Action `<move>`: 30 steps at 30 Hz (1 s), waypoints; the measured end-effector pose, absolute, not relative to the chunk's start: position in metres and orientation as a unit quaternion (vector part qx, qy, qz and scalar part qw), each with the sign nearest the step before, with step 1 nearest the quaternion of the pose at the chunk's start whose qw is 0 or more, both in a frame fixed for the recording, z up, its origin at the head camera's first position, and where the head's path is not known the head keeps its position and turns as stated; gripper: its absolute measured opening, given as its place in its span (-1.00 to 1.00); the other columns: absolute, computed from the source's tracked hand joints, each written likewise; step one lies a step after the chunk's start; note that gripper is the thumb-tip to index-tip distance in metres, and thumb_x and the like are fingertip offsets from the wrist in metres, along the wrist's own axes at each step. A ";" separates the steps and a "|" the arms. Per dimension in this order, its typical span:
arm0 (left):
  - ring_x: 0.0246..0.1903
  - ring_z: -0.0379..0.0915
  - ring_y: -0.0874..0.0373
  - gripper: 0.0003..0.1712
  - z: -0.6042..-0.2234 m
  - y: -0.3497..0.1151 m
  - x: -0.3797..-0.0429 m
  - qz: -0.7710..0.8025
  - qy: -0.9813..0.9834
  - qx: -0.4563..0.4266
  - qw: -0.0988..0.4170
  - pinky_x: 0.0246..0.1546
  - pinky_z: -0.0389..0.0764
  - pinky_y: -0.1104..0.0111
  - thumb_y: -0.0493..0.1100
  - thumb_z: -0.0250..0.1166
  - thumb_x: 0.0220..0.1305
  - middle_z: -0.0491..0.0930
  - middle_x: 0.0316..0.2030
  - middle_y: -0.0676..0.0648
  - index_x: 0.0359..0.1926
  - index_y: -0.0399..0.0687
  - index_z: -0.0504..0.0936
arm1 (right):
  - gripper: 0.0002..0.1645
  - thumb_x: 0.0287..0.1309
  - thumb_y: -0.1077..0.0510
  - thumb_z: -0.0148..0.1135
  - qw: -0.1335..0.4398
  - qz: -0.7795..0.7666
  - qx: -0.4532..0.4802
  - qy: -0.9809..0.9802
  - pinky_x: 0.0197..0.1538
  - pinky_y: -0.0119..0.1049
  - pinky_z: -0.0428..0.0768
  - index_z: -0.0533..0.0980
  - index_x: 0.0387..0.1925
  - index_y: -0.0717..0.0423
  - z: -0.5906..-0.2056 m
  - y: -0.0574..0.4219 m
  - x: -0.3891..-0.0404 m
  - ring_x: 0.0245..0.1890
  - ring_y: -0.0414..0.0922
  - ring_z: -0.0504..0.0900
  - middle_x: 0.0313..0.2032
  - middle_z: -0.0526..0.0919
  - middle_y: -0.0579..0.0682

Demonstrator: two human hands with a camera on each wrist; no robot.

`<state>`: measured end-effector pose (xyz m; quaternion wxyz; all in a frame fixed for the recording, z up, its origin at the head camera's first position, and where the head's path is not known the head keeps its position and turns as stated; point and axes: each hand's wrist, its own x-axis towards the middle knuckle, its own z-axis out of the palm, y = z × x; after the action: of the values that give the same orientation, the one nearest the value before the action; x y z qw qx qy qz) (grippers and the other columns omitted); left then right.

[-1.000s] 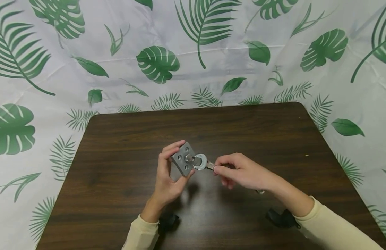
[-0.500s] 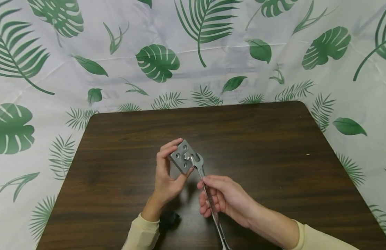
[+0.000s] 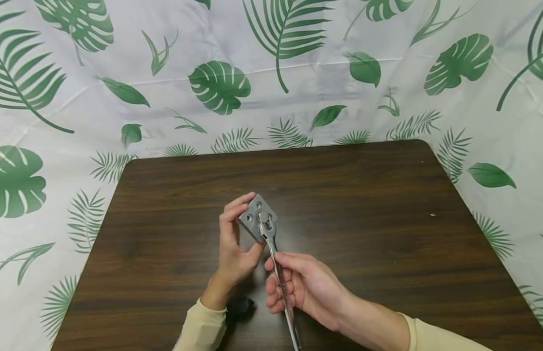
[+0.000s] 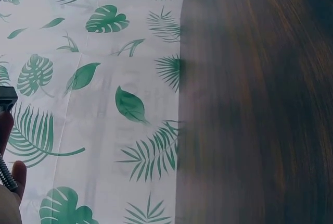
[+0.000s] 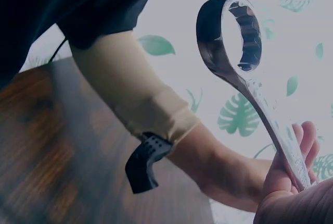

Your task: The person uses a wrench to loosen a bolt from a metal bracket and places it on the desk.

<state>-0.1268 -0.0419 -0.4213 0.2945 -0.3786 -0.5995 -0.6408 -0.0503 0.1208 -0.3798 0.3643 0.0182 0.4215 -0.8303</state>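
My left hand [image 3: 236, 256] grips a square grey metal plate [image 3: 252, 225] by its edges, tilted above the table. Several holes surround a hex bolt head [image 3: 264, 217] at the plate's middle. A threaded bolt shank [image 4: 7, 176] peeks in at the left edge of the left wrist view. In my right hand [image 3: 308, 282] is a shiny combination wrench [image 3: 283, 287], held along its handle between thumb and fingers. Its open end lies at the bolt head; whether it is fully seated I cannot tell. The wrench's ring end [image 5: 214, 36] shows large in the right wrist view.
Below the hands spreads a dark wood-grain table [image 3: 363, 204]. A white leaf-print sheet [image 3: 166, 107] hangs behind it. A black wrist mount [image 3: 239, 309] sits by the left sleeve. One small pale speck [image 3: 432, 214] lies on the table's right side.
My right hand has moved down and left, swinging the wrench handle toward me. The wrench's open end has come left onto the bolt head. The left hand and plate have barely moved.
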 end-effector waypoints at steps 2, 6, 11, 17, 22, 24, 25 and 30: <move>0.16 0.32 -0.27 -0.34 -0.421 -0.042 -0.127 -0.640 -0.601 -0.376 0.296 0.18 0.35 0.24 -0.60 0.26 -0.12 0.29 0.10 -0.61 0.04 -0.68 0.18 | -0.66 0.44 -0.02 -0.04 0.366 -0.834 0.018 0.413 -0.24 -0.19 0.67 0.38 -0.09 0.20 -0.378 0.119 -0.049 -0.43 -0.14 0.70 -0.44 0.68 -0.01; 0.17 0.31 -0.27 -0.36 -0.422 -0.042 -0.126 -0.636 -0.606 -0.376 0.296 0.18 0.34 0.24 -0.60 0.24 -0.14 0.29 0.10 -0.61 0.02 -0.68 0.18 | -0.66 0.46 -0.02 -0.09 0.368 -0.838 0.019 0.404 -0.19 -0.14 0.67 0.36 -0.07 0.20 -0.375 0.113 -0.047 -0.39 -0.11 0.72 -0.41 0.70 0.00; 0.16 0.32 -0.25 -0.38 -0.426 -0.041 -0.127 -0.615 -0.614 -0.383 0.312 0.17 0.36 0.24 -0.55 0.22 -0.11 0.30 0.10 -0.60 0.03 -0.65 0.20 | -0.66 0.48 -0.01 -0.14 0.368 -0.842 0.016 0.394 -0.13 -0.08 0.66 0.32 -0.05 0.21 -0.370 0.108 -0.046 -0.34 -0.05 0.73 -0.37 0.70 0.04; 0.13 0.35 -0.24 -0.39 -0.432 -0.039 -0.128 -0.606 -0.616 -0.386 0.323 0.14 0.37 0.24 -0.46 0.30 -0.02 0.32 0.10 -0.58 0.02 -0.63 0.21 | -0.66 0.51 0.01 -0.21 0.364 -0.849 0.002 0.383 -0.12 -0.08 0.66 0.29 -0.01 0.22 -0.370 0.106 -0.050 -0.35 -0.04 0.72 -0.37 0.68 0.04; 0.12 0.34 -0.23 -0.38 -0.432 -0.040 -0.127 -0.613 -0.615 -0.380 0.319 0.14 0.36 0.23 -0.37 0.36 0.08 0.32 0.09 -0.59 0.01 -0.64 0.21 | -0.66 0.52 0.00 -0.21 0.371 -0.840 -0.006 0.396 -0.16 -0.08 0.67 0.28 -0.02 0.22 -0.374 0.108 -0.056 -0.39 -0.04 0.72 -0.41 0.66 0.05; 0.13 0.33 -0.24 -0.38 -0.430 -0.041 -0.127 -0.617 -0.613 -0.378 0.317 0.16 0.35 0.23 -0.43 0.33 0.02 0.32 0.09 -0.60 0.01 -0.65 0.20 | -0.65 0.52 -0.01 -0.20 0.375 -0.832 -0.011 0.408 -0.18 -0.07 0.67 0.28 -0.02 0.23 -0.376 0.110 -0.059 -0.42 -0.05 0.72 -0.42 0.65 0.05; 0.14 0.33 -0.24 -0.38 -0.429 -0.041 -0.127 -0.620 -0.612 -0.376 0.316 0.16 0.35 0.23 -0.46 0.31 -0.03 0.32 0.09 -0.60 0.01 -0.65 0.20 | -0.64 0.51 -0.01 -0.19 0.377 -0.827 -0.013 0.416 -0.19 -0.07 0.67 0.29 -0.03 0.23 -0.378 0.111 -0.061 -0.43 -0.06 0.71 -0.42 0.65 0.05; 0.16 0.32 -0.26 -0.34 -0.426 -0.043 -0.126 -0.627 -0.609 -0.373 0.312 0.18 0.35 0.23 -0.59 0.20 -0.21 0.32 0.09 -0.59 0.02 -0.64 0.20 | -0.64 0.50 -0.01 -0.16 0.384 -0.800 -0.028 0.460 -0.26 -0.09 0.68 0.32 -0.06 0.24 -0.383 0.117 -0.069 -0.50 -0.10 0.67 -0.44 0.62 0.05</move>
<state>-0.1262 -0.0433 -0.4256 0.3116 -0.3725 -0.6094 -0.6267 -0.0692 0.1170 -0.3829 0.3840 -0.0284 0.4603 -0.8000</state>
